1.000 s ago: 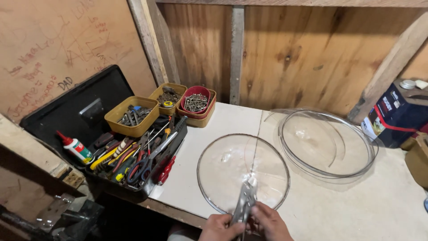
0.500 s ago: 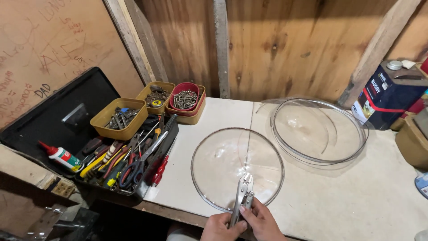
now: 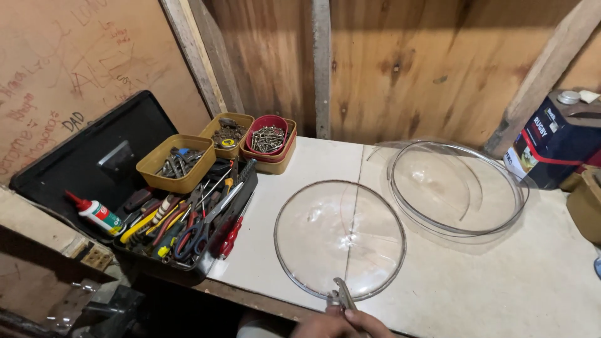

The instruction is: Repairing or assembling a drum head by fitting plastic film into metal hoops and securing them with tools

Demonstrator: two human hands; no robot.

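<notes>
A clear round disc lies flat on the white worktop, with a crack line running across it. Metal pliers have their jaws at the disc's near rim. My left hand and my right hand are closed together around the pliers' handles at the bottom edge of the view, and both are mostly cut off. A second clear round piece with a metal rim lies farther back to the right, apart from the first.
An open black tool case full of screwdrivers and pliers sits at the left, with a small glue bottle. Yellow tubs and a red tub hold screws. A dark blue tin stands at the right. Wooden wall behind.
My hands and the pliers have dropped toward the bottom of the view and are now mostly out of it. The discs and the tool case have not moved on the worktop.
</notes>
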